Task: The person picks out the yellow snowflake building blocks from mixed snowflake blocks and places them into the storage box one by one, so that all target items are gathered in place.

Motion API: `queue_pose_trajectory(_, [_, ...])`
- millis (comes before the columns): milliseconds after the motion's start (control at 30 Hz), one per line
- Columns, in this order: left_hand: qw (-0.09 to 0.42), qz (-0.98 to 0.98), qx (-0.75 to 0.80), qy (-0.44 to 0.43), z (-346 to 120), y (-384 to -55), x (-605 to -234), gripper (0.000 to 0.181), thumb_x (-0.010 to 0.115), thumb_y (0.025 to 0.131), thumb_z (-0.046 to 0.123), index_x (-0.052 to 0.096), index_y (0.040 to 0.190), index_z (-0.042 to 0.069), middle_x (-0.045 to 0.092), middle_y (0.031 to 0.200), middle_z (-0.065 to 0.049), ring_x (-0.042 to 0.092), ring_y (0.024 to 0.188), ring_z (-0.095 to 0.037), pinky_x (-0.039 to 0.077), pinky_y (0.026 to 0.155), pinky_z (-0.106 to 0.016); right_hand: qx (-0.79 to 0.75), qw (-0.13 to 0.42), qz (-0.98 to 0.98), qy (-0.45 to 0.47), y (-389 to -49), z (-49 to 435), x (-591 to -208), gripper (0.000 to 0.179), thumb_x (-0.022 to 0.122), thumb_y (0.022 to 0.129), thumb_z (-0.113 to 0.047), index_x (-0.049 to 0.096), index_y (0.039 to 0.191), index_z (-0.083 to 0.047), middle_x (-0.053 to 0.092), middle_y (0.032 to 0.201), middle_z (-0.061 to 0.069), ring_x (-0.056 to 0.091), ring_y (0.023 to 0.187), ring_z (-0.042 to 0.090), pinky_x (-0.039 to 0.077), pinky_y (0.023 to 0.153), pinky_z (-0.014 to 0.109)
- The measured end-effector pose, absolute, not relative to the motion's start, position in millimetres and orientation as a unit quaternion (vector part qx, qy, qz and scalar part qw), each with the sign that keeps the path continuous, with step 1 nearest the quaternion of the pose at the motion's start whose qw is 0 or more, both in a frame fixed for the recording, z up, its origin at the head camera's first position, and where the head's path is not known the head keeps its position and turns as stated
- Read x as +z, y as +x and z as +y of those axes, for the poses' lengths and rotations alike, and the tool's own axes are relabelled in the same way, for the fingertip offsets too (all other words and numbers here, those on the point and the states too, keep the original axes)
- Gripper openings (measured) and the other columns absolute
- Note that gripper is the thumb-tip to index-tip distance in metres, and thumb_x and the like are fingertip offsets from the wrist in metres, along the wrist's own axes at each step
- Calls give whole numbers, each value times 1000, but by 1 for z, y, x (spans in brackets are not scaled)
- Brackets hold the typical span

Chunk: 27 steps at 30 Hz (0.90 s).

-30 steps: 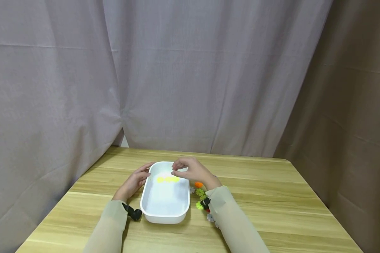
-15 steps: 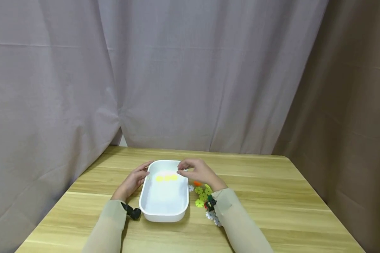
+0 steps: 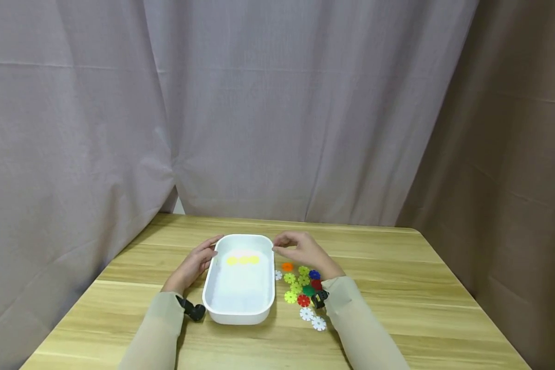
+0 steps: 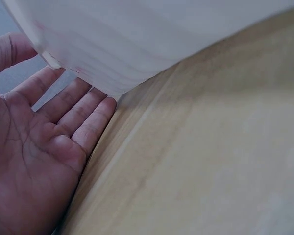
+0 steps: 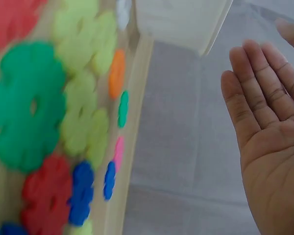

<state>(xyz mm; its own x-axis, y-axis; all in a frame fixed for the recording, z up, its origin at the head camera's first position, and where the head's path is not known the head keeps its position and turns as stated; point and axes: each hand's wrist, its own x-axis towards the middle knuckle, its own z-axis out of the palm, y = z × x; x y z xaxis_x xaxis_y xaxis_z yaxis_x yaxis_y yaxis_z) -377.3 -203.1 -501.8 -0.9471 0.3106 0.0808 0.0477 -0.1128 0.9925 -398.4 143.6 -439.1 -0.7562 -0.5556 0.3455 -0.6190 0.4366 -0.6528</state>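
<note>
A white rectangular tray [image 3: 238,319] rests on the table, holding a row of three yellow notched plastic discs [image 3: 243,260] toward its far end. At its left side, my left hand [image 3: 195,264] grips the wall, thumb over the rim and extended fingers [image 4: 90,120] along the outside. My right hand [image 3: 305,252] hovers just off the tray's far right corner, with nothing in its fingers [image 5: 264,85]. Under and beside that wrist lie several flower-shaped snowflake discs: yellow-green [image 3: 290,297], red [image 3: 303,300], white [image 3: 318,323], blue [image 3: 314,275], orange [image 3: 287,266] and green [image 5: 32,105].
The wood-grain table [image 3: 398,298] extends to both sides. Grey curtains [image 3: 277,128] hang behind and left, with a darker one [image 3: 504,169] on the right. A black wrist camera [image 3: 196,311] sits near the tray's left side; another [image 3: 320,298] overlaps the discs.
My right hand has moved right, from over the tray's far end to outside its rim, uncovering more of the discs. The left hand stays at the tray's left wall.
</note>
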Motion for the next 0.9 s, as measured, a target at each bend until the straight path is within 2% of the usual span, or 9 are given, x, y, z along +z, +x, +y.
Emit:
queue_pose_trajectory(67, [88, 662, 733, 133, -203, -377, -502, 59, 45, 99, 8, 33, 157, 6, 38, 155, -25, 41, 139, -38, 45, 106, -32, 403, 36, -852, 333, -399, 151, -441, 25, 71, 94, -35, 73, 110, -16, 71, 102, -9, 66, 96, 11, 55, 90, 38])
queue_pose_trajectory(233, [92, 658, 736, 128, -200, -378, -502, 58, 46, 99, 8, 35, 156, 9, 38, 155, -22, 41, 139, -36, 46, 105, -32, 412, 23, -857, 310, -405, 172, -452, 28, 71, 94, -33, 73, 110, -10, 72, 101, -7, 67, 94, 14, 56, 87, 37])
queue_pose_trajectory(467, [100, 652, 739, 135, -198, -382, -503, 58, 45, 100, 8, 33, 157, 8, 36, 156, -23, 39, 141, -38, 45, 107, -33, 429, -36, -861, 271, -408, 207, -467, 31, 71, 94, -36, 73, 111, -10, 72, 101, -3, 66, 93, 18, 57, 82, 34])
queue_pose_trajectory(667, [99, 655, 737, 133, -198, -382, -503, 58, 45, 100, 8, 34, 157, 8, 37, 156, -22, 39, 141, -38, 46, 106, -32, 396, -63, -872, 281, -407, 223, -469, 23, 70, 95, -21, 71, 111, -4, 72, 100, 4, 66, 91, 20, 56, 80, 34])
queue_pose_trajectory(900, [97, 661, 734, 127, -201, -380, -502, 57, 44, 100, 8, 36, 156, 11, 38, 156, -20, 41, 140, -35, 47, 103, -28, 352, -97, -887, 284, -411, 222, -475, 24, 74, 92, -22, 72, 109, -6, 71, 100, 0, 64, 92, 16, 55, 83, 36])
